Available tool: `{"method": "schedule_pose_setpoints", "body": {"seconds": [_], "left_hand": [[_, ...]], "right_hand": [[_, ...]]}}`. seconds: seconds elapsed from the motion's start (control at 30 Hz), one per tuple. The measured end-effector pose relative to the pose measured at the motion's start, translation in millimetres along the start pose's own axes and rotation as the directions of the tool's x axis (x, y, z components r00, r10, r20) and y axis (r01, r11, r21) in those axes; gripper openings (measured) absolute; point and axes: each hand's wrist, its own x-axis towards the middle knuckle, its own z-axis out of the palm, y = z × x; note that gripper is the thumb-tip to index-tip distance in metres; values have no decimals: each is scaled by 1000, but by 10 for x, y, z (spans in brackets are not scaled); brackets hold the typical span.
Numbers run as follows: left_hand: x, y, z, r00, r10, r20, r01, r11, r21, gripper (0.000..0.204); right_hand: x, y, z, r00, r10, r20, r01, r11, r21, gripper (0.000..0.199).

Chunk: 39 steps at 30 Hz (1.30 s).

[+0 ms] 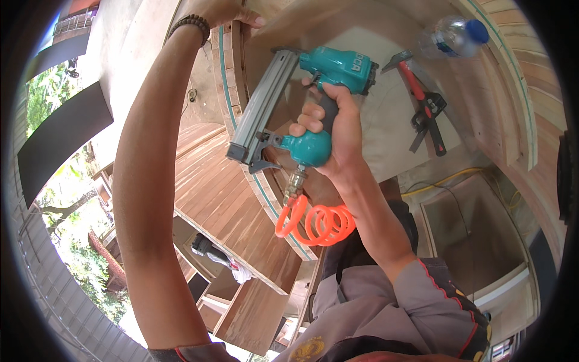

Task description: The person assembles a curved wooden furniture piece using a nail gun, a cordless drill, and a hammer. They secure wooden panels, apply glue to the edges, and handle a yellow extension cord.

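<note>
A teal pneumatic nail gun [341, 66] with a long grey magazine is gripped by my right hand [341, 123], whose fingers wrap around its black handle. From the handle's base, a metal fitting leads to a coiled orange air hose [325, 226]. At the upper edge, my left hand [226, 11] lies by the top of a curved wooden frame edge [232, 72], one digit stretched out; its other fingers are cut off or hidden. Past the nail gun, a hammer [413, 78] with a red handle and a black-and-red clamp-like tool [429, 117] lie on a pale panel.
A clear plastic bottle [449, 39] with a blue cap lies at the upper right, near slatted wood [552, 66]. Below left are a plank surface [223, 181] and a dark power tool [208, 247]. A yellow hose [446, 179] runs along the floor at right.
</note>
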Motion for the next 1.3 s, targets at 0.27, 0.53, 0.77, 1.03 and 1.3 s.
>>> {"method": "schedule_pose_setpoints", "body": {"seconds": [0.27,0.53,0.77,1.03,1.3], "left_hand": [[-31,-23,28,989,88,-117,-82,995,54,156],[-67,64,-2,992,42,-115,-37,998,45,153],[-84,128,-59,999,-23,-34,25,998,51,152],[-30,66,-4,998,-11,-54,14,999,51,143],[-11,-21,-42,957,188,220,-113,943,-311,157]], "right_hand": [[297,46,-12,998,44,41,-50,985,162,15],[297,40,58,999,42,-16,-38,984,175,16],[339,34,21,999,33,-6,-31,980,194,17],[358,-30,-1,999,39,-22,-34,982,184,16],[336,-341,21,959,-283,-31,280,919,278,12]]}}
